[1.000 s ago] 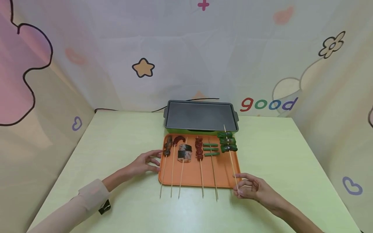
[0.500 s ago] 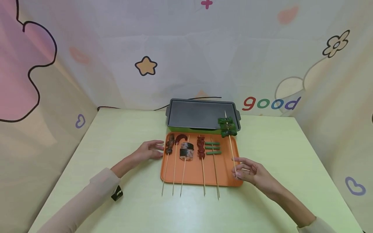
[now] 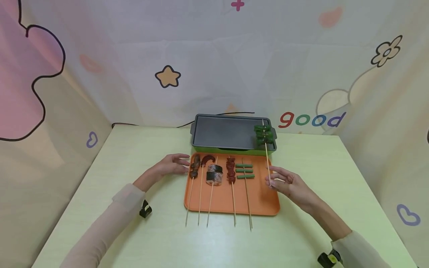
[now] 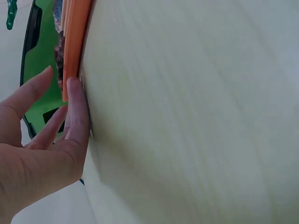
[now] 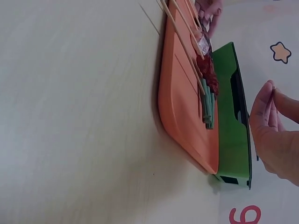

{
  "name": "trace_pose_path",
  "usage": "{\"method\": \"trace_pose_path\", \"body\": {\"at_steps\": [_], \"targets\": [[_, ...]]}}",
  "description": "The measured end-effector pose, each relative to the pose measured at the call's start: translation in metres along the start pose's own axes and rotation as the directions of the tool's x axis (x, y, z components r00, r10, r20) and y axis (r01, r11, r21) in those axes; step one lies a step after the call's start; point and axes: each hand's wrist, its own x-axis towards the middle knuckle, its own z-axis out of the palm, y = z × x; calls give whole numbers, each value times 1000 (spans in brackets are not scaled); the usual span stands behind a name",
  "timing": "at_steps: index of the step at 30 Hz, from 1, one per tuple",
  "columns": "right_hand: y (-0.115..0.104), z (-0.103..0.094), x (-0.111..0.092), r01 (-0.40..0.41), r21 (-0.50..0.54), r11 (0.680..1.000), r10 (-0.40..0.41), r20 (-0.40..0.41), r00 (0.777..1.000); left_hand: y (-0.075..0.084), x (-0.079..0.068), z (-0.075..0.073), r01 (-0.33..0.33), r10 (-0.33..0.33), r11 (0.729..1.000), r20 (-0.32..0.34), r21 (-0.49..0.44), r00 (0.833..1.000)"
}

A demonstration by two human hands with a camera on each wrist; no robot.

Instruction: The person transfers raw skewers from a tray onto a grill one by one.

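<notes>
My right hand [image 3: 291,186] pinches the stick end of a green pepper skewer [image 3: 264,134]. Its green pieces are over the right end of the grey grill pan [image 3: 228,130]; whether they touch the pan I cannot tell. My left hand [image 3: 168,164] lies at the left edge of the orange tray [image 3: 218,199], fingers extended, and in the left wrist view its fingertips [image 4: 74,86] are at the tray's side. On the tray lie a brown mushroom-like skewer [image 3: 194,166], a dark red curled skewer [image 3: 208,160], a black-and-white skewer [image 3: 214,175], a red meat skewer [image 3: 231,170] and a green bean skewer [image 3: 245,171].
Behind the tray stands the green grill base [image 3: 231,150], close to the patterned curtain [image 3: 214,74]. Several skewer sticks jut over the tray's front edge. The pale table [image 3: 117,156] extends to both sides.
My right hand has moved forward with the green pepper skewer, from above the tray's right side to over the pan. My left hand has slid forward along the tray's left edge.
</notes>
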Motion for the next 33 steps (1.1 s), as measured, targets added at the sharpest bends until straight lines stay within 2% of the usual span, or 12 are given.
{"method": "trace_pose_path", "body": {"at_steps": [6, 17, 26, 33], "targets": [[-1, -6, 16, -38, 69, 997, 40, -26, 999, -6, 4, 1, -33, 34, 999, -30, 24, 999], [2, -17, 40, -57, 139, 989, 65, -50, 997, -11, 2, 5, -42, 39, 998, -62, -37, 997], [6, -19, 45, -71, 212, 975, 84, -55, 995, -13, 2, 8, -43, 37, 997, -81, -68, 996], [9, -19, 48, -77, 215, 974, 94, -67, 993, -15, 2, 9, -37, 30, 996, -93, -79, 995]]}}
